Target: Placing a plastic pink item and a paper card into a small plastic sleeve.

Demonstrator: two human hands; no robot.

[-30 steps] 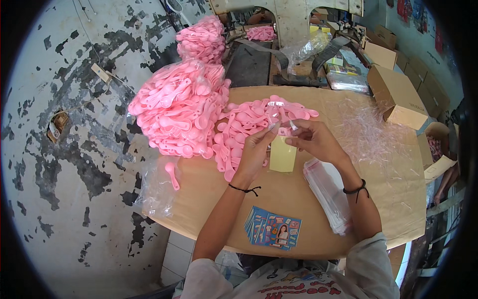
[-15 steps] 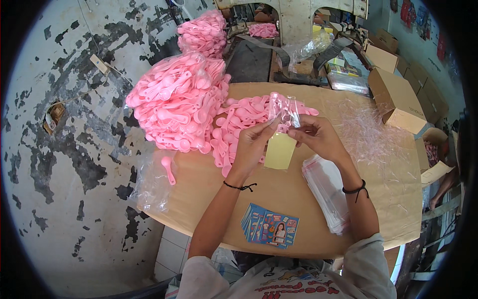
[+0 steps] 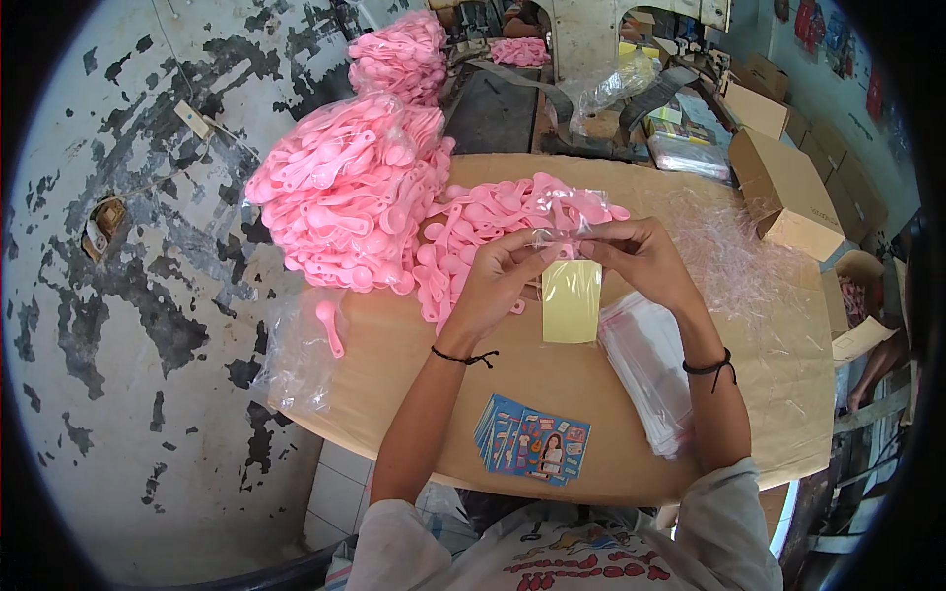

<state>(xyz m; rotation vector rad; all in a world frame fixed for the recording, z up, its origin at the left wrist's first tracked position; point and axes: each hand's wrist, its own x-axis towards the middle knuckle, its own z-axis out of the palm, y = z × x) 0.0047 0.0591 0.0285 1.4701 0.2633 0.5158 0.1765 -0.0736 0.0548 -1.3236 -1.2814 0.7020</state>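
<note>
Between my two hands is a clear plastic bag (image 3: pixel 589 200), its upper part pinched flat by both. A pale yellow card (image 3: pixel 572 305) hangs inside its lower half, with a bit of pink plastic showing just above the card. My left hand (image 3: pixel 505 276) grips the bag's left side, fingertips together. On the other side my right hand (image 3: pixel 639 252) pinches it with thumb and fingers. Right behind the bag lies a loose heap of pink plastic scoops (image 3: pixel 473 229). Nearer me rest a fanned stack of blue printed cards (image 3: pixel 532 441) and a pile of flat clear bags (image 3: pixel 645 379).
A large bag of pink scoops (image 3: pixel 340 202) stands at the left by the peeling wall, with another bag (image 3: pixel 399 59) behind. One scoop (image 3: pixel 330 328) lies alone near an empty clear bag (image 3: pixel 299 369). Plastic scraps (image 3: pixel 724 261) and an open carton (image 3: pixel 788 197) are at right.
The bag has turned more upright and moved slightly right, its top folded down toward my fingers. My hands have come closer together at its upper part.
</note>
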